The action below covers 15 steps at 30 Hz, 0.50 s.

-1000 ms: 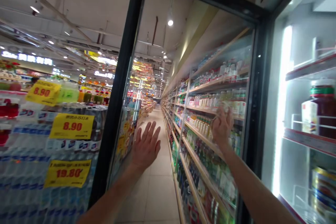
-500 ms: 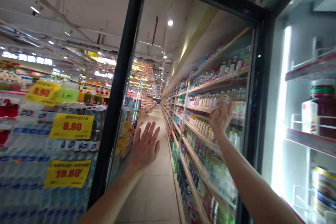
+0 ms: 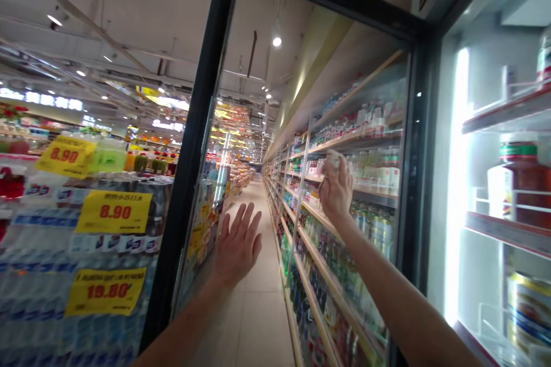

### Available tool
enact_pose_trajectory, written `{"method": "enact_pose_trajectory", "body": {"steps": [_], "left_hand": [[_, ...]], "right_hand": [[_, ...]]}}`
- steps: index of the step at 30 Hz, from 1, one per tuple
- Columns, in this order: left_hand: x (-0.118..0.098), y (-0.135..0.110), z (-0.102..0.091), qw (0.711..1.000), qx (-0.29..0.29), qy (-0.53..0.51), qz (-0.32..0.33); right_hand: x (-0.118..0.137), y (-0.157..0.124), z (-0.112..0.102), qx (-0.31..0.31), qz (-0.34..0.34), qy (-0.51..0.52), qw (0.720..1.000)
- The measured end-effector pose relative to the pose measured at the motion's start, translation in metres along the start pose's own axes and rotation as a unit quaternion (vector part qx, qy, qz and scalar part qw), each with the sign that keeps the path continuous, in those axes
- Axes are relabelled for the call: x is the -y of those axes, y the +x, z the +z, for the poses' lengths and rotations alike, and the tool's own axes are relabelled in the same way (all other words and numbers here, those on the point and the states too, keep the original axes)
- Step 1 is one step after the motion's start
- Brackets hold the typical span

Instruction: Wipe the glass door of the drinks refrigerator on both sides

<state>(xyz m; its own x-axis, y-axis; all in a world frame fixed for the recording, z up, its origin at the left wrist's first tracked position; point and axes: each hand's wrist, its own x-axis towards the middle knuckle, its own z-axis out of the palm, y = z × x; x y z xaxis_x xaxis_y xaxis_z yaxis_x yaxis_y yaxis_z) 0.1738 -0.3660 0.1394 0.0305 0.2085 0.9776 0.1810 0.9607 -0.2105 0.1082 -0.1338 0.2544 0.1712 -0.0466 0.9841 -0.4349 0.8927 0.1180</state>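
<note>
A glass cooler door (image 3: 279, 92) with a black frame stands swung open in front of me. My left hand (image 3: 238, 243) is flat against the lower left of the pane, fingers stretched out, holding nothing. Higher up and to the right, my right hand (image 3: 338, 189) presses a pale crumpled cloth (image 3: 334, 159) against the glass. Its fingers are bent over the cloth and partly hide it. Bottles on shelves and the aisle floor show through or in the pane behind both hands.
At right is the lit cooler interior, with a dark red bottle with a green cap (image 3: 520, 178) and a can (image 3: 529, 309) on its racks. Stacked bottled water packs (image 3: 38, 275) with yellow price signs (image 3: 114, 211) stand at left. A tiled aisle (image 3: 258, 309) runs beyond the door.
My right hand has moved left across the glass with the cloth. My left hand stays in nearly the same place on the pane. The view has shifted slightly.
</note>
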Motion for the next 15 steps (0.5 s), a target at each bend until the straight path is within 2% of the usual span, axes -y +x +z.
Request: {"method": "enact_pose_trajectory", "body": {"steps": [2, 3, 4, 5, 6, 8, 10, 11, 12, 13, 15], "left_hand": [[0.0, 0.0, -0.001, 1.0, -0.001, 0.004, 0.003], [0.0, 0.0, -0.001, 1.0, 0.0, 0.006, 0.004], [0.001, 0.0, -0.001, 1.0, 0.0, 0.006, 0.006], [0.001, 0.0, -0.002, 1.0, 0.002, 0.006, 0.008], [0.001, 0.0, -0.002, 1.0, 0.002, 0.006, 0.008], [0.001, 0.0, -0.001, 1.0, 0.0, 0.004, 0.005], [0.001, -0.001, 0.0, 1.0, -0.001, 0.002, 0.002], [0.001, -0.001, 0.0, 1.0, -0.001, 0.001, 0.0], [0.001, -0.001, 0.0, 1.0, -0.001, 0.001, -0.002], [0.001, -0.001, 0.001, 1.0, 0.001, 0.001, -0.002], [0.001, -0.002, 0.001, 1.0, 0.003, -0.001, -0.002]], "right_hand": [[0.014, -0.01, -0.002, 0.074, -0.141, 0.022, 0.987], [0.017, -0.014, -0.004, 0.1, -0.195, 0.03, 0.975], [0.017, -0.016, -0.004, 0.11, -0.218, 0.033, 0.969], [0.013, -0.015, -0.005, 0.102, -0.203, 0.03, 0.973], [0.006, -0.011, -0.005, 0.074, -0.15, 0.021, 0.986], [-0.011, 0.002, -0.003, -0.007, 0.015, -0.002, 1.0], [-0.021, 0.013, -0.001, -0.056, 0.132, -0.013, 0.99], [-0.02, 0.014, 0.0, -0.059, 0.145, -0.013, 0.988], [-0.015, 0.013, 0.001, -0.048, 0.127, -0.011, 0.991], [-0.007, 0.01, 0.002, -0.025, 0.083, -0.006, 0.996], [0.013, 0.0, 0.003, 0.041, -0.052, 0.008, 0.998]]}}
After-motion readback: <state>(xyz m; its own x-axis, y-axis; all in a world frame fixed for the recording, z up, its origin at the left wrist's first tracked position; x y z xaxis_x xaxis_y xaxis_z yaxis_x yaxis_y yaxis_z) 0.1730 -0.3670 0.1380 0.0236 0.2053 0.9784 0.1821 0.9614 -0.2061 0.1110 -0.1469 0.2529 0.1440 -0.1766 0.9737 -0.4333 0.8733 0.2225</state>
